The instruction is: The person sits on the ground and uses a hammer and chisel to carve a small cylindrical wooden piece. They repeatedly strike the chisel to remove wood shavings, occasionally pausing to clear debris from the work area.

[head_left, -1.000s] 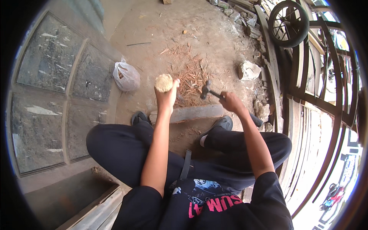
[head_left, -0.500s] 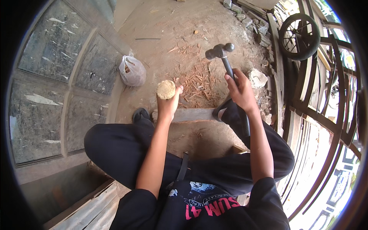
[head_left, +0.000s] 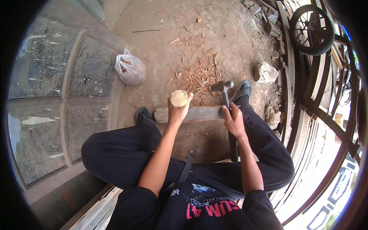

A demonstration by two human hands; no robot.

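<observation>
My left hand (head_left: 177,115) is wrapped round an upright, round wooden piece (head_left: 178,98). Only its pale, rough top end shows; the rest is hidden below my fist. In my right hand (head_left: 234,122) I grip a ball-peen hammer (head_left: 225,94) by its dark handle, the metal head up and away from me. Between my feet a squared timber (head_left: 197,113) lies across the ground, just beyond and below both hands. Past it, reddish wood splinters (head_left: 201,74) are scattered over the dirt.
A white plastic bag (head_left: 132,71) stands left, beside a panelled glass door or window (head_left: 65,92). At right are a pale stone block (head_left: 266,73), stacked planks and a spoked wheel (head_left: 312,30). A thin dark rod (head_left: 145,30) lies farther off.
My right hand has lowered the hammer toward the timber and inward. My left hand has shifted right and slightly nearer me with the wooden piece. The view has tilted a little.
</observation>
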